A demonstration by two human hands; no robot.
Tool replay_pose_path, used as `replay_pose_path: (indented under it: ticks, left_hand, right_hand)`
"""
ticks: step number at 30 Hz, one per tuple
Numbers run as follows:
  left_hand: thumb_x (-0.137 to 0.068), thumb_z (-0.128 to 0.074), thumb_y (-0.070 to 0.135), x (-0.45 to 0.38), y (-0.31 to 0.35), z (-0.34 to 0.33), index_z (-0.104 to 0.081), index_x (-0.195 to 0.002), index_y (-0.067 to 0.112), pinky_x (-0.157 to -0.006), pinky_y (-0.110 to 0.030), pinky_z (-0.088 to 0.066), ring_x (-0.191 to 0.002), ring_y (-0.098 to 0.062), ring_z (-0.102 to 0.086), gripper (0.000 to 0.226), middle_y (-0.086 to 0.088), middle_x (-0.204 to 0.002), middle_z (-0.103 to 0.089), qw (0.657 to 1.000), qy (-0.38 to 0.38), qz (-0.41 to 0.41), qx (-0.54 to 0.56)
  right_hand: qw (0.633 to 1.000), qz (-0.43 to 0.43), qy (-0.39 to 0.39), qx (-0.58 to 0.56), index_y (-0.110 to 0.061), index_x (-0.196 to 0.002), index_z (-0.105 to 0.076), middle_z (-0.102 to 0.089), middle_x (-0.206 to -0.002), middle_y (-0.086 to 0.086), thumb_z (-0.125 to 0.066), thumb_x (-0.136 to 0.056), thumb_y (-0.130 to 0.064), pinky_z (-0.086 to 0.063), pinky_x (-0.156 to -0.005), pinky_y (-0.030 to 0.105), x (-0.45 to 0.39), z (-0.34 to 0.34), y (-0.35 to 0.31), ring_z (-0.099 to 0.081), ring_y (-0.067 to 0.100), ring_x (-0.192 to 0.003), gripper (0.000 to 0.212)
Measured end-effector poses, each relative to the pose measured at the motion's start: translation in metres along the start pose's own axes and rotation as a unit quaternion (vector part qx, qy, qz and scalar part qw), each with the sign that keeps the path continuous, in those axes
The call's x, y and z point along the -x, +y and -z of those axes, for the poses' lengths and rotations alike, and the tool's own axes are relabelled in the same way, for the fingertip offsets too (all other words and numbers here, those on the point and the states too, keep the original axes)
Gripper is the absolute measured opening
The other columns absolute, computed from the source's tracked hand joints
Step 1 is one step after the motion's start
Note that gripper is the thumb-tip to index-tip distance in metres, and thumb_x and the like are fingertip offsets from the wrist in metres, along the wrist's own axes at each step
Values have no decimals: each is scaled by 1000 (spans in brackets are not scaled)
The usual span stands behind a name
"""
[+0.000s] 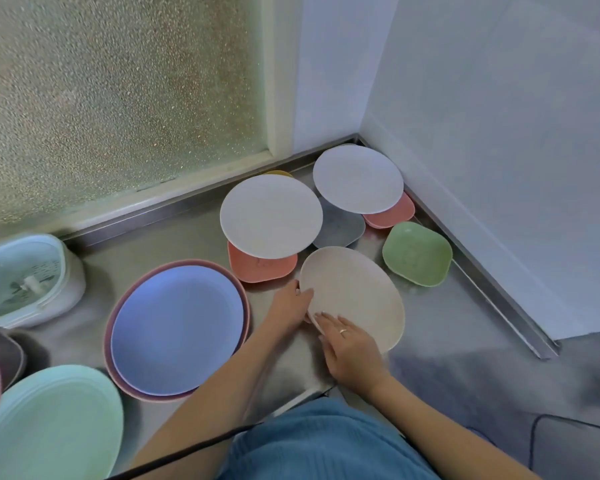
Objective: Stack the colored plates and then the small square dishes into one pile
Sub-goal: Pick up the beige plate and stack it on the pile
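Item: steel bench [430,341], corner position, with stacking work barely begun. One pile existed: a blue plate [177,329] sat nested in a pink plate [113,344] at the left, which you would likely have built upon. You held a cream plate [357,292] tilted, its near edge raised off the bench; your left hand [288,304] was curled at its left rim with fingers partly closed around the edge, and your right hand [352,351] lay mostly flat and open over the near rim, fingertips pressing the plate's face. Still loose: two pale grey plates, one [271,216] resting on a coral square dish [262,268], the other [358,178] in the corner overlapping a second coral square dish [392,213]; a grey square dish [340,226] between and beneath them; a green square dish [417,253] alone near the right wall; a yellow piece [278,173] mostly hidden behind the nearer grey plate. A mint plate [52,424] stood apart at the lower left. Contents: every visible dish and plate looked empty. A lidded pale container [28,278] at far left showed something dark through its translucent lid; what it was could not be told. By my estimate, nearly all plates and every square dish remained to be stacked.
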State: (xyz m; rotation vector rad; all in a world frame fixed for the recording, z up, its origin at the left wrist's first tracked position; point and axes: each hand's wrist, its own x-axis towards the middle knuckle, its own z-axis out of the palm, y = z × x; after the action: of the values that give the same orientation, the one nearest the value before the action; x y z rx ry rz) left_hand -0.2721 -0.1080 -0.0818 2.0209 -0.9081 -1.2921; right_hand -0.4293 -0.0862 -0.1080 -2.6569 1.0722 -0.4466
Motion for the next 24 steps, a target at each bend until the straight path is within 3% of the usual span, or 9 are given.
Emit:
replay_pose_path:
  ticks: [2,5,7,10,14,18,20,22,24]
  left_hand:
    - [-88,-43,9,0,5,8,-55,-114,0,-80,-31,-38,-97,-31,-53,30,-11,-102,-56,999,38,-10,-14]
    - [-82,-40,0,4,7,26,-53,-82,5,-65,-29,-35,-77,-26,-43,14,-7,-79,-50,998,55,-22,7]
    - [-80,-38,-2,9,8,44,-49,-78,10,-56,-24,-31,-68,-21,-41,16,-1,-71,-48,997,57,-49,20]
    - [-78,-39,11,16,7,75,-56,-87,6,-60,-27,-36,-69,-19,-46,20,-2,-74,-54,995,79,-43,43]
    - [-86,-44,21,23,-12,114,-55,-84,7,-59,-28,-38,-65,-20,-45,18,-8,-76,-50,988,116,-12,96]
    - [-95,-42,25,44,-50,149,-52,-73,11,-52,-25,-29,-57,-16,-37,28,-3,-64,-44,969,219,5,114]
    - [-95,-41,27,58,-78,165,-57,-80,19,-55,-25,-32,-59,-15,-42,23,1,-67,-51,950,296,10,104]
    - [-97,-38,24,75,-107,178,-60,-107,21,-69,-29,-40,-78,-20,-55,25,0,-87,-60,938,343,15,50]
    - [-98,-34,23,88,-133,187,-53,-115,13,-78,-39,-45,-92,-36,-59,28,-14,-96,-64,933,357,48,-15]
  right_hand:
    - [999,40,8,-25,-9,-115,-67,-71,-112,4,-46,-86,-20,-51,-95,36,-8,2,-3,-66,16,-104,37]
    - [998,29,28,-39,-15,-118,-64,-67,-119,0,-34,-95,-29,-36,-107,41,-21,8,0,-59,16,-117,41]
    - [994,-63,67,-55,-19,-124,-58,-62,-128,-2,-32,-94,-31,-21,-114,40,-32,13,3,-48,13,-128,41]
    - [965,-235,79,-81,-21,-135,-42,-45,-144,-3,-42,-92,-23,-4,-115,41,-51,17,10,-26,14,-141,43]
    - [931,-333,35,-144,-20,-140,-30,-52,-135,8,-43,-90,-17,-23,-111,53,-78,16,4,-45,30,-125,51]
    - [958,-248,-10,-145,-19,-137,-36,-61,-90,7,-38,-93,-11,-44,-90,47,-97,7,-36,-59,33,-89,45]
    - [970,-198,-28,-141,-18,-140,-34,-59,-89,9,-40,-92,-8,-45,-84,43,-105,-3,-61,-59,35,-85,50]
    - [979,-148,-40,-131,-19,-141,-33,-64,-99,13,-41,-92,-8,-43,-81,39,-112,-19,-82,-59,35,-88,50]
    - [986,-108,-46,-119,-18,-141,-33,-66,-100,12,-41,-92,-9,-39,-81,38,-118,-36,-99,-59,34,-92,50]
